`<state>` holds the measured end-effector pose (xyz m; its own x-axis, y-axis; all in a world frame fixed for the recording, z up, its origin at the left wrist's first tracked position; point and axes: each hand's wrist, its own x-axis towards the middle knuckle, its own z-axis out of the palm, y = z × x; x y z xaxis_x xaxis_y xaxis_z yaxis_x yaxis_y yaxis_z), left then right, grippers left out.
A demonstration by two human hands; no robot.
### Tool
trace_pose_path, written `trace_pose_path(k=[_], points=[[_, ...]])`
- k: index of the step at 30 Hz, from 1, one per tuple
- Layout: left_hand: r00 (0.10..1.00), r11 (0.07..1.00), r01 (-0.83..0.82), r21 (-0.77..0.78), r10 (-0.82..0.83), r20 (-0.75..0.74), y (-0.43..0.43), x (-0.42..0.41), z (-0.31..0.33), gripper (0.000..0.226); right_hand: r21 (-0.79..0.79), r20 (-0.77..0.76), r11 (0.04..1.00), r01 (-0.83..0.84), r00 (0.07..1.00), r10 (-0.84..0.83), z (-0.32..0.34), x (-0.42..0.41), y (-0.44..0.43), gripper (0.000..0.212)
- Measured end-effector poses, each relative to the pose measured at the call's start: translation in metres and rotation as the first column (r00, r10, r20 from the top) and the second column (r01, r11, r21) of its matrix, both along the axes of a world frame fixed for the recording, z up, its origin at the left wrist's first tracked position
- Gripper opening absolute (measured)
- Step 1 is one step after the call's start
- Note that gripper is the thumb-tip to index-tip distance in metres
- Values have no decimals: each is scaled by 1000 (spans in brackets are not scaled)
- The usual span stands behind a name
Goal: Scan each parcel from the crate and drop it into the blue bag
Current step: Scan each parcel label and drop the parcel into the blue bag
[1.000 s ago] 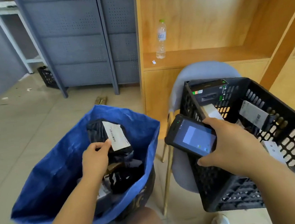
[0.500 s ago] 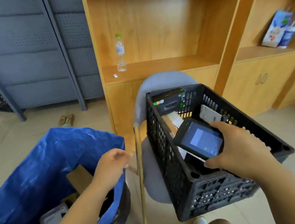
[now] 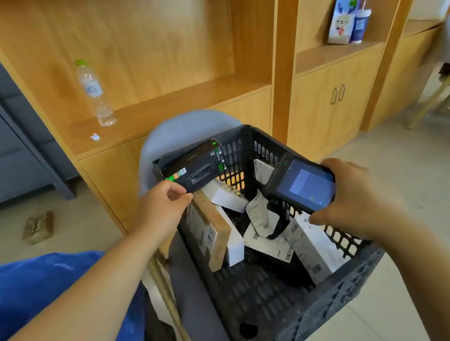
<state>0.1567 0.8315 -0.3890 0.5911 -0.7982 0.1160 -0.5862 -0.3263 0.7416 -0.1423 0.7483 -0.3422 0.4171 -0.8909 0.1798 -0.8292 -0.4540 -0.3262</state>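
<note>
You're at the pick step: your left hand [image 3: 163, 206] pinches the box [image 3: 194, 168] at the far corner of the crate [image 3: 293, 317], your right hand [image 3: 354, 197] grips the scanner [image 3: 302, 186] above it, so lift, scan, then drop it in the bag [image 3: 34, 292].

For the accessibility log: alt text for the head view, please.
The left hand pinches a corner of a black box at the far corner of a black crate of parcels, while the right hand holds a scanner above the crate. A blue bag lies at lower left.
</note>
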Motion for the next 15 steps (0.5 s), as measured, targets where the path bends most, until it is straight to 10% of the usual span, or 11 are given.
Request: trace_pose_path(k=[15], points=[[804, 804, -248, 540, -140, 578, -165, 68, -62, 83, -32, -16, 996, -86, 996, 85, -28, 66, -109, 65]])
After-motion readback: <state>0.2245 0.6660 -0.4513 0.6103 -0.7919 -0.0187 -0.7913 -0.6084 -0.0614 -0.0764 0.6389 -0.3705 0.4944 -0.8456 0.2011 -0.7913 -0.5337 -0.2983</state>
